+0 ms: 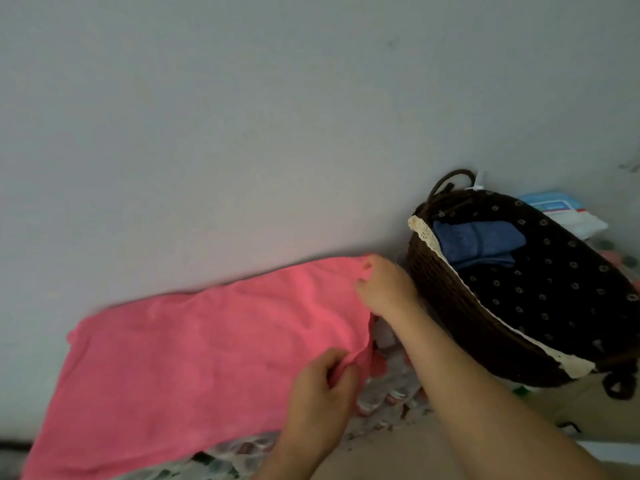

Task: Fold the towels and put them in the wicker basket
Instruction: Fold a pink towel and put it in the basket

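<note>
A pink towel (194,355) lies spread flat on a patterned surface against the wall. My left hand (322,393) pinches its near right corner. My right hand (384,285) pinches the far right corner, close to the wall. Just right of my right hand stands the dark wicker basket (446,306), which has a dark flowered lining and a cream lace trim. A folded blue towel (478,244) lies inside the basket at its far end.
A plain grey wall (277,116) fills the upper view right behind the towel. A white and blue packet (561,209) lies behind the basket. The flowered cloth (391,393) covers the surface between the towel and the basket.
</note>
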Tool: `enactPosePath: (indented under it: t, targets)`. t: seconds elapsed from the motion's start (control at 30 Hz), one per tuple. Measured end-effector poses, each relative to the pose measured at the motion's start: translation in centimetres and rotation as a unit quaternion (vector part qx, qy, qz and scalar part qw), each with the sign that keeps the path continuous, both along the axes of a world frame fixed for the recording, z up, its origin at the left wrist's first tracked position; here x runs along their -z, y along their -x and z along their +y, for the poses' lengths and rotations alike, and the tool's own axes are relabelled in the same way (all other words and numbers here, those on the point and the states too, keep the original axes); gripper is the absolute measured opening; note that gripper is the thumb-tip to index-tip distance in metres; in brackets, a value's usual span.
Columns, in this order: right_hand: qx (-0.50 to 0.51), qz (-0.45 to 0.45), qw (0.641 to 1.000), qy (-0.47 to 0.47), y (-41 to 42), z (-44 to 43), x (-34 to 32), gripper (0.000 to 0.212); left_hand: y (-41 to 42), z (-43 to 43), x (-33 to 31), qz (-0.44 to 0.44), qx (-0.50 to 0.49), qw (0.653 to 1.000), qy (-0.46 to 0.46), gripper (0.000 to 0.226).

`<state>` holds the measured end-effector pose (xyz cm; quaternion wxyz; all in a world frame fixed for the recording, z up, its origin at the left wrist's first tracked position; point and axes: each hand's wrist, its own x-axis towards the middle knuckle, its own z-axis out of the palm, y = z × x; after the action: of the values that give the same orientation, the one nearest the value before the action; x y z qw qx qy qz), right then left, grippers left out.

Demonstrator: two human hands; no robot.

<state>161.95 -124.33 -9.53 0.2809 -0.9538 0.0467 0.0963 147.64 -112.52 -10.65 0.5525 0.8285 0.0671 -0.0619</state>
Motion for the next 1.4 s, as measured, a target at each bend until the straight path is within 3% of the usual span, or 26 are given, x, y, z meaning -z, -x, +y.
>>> enactPosePath:
  t: [0.13,0.2,0.4,0.53,0.63,0.77,0.87,1.0,1.2,1.4]
  targets:
    - [0.041,-0.047,0.997,-0.042,-1.0,1.2,-0.8,0.027,0.5,2.0,0.0,0.041,-0.042,0.998,-0.011,0.005]
    - [0.047,-0.094,0.990,-0.094,-0.9,3.0,-1.6,0.029,1.0,3.3,0.2,0.061,-0.051,0.997,0.016,0.018]
    - [-0.052,-0.146,0.969,-0.190,0.1,11.9,-4.4,0.029,3.1,8.6,-0.8,0.040,-0.131,0.988,0.074,0.018]
    - [-0.165,-0.183,0.958,-0.148,1.2,18.5,-4.3,0.036,5.8,13.1,-2.1,-0.016,-0.178,0.976,0.125,0.027]
    - [-0.217,-0.202,0.950,-0.101,2.4,23.7,-4.5,0.038,8.0,17.0,-2.4,-0.057,-0.248,0.957,0.136,0.020]
    - [-0.272,-0.215,0.936,-0.061,3.6,29.7,-4.2,0.040,10.0,22.9,-2.7,-0.067,-0.342,0.923,0.161,0.017]
    - [-0.316,-0.221,0.922,-0.031,4.4,33.4,-3.2,0.042,11.0,26.4,-1.0,-0.060,-0.361,0.920,0.138,0.016]
    - [-0.343,-0.241,0.908,0.007,5.2,37.0,-1.9,0.040,12.1,29.1,1.1,-0.048,-0.376,0.917,0.124,0.021]
    - [-0.325,-0.312,0.892,-0.009,5.9,41.0,-0.8,0.031,12.8,32.1,1.0,-0.061,-0.409,0.898,0.150,0.026]
    - [-0.385,-0.238,0.887,0.092,7.1,43.4,1.0,0.037,13.1,34.1,3.0,-0.022,-0.439,0.883,0.162,0.023]
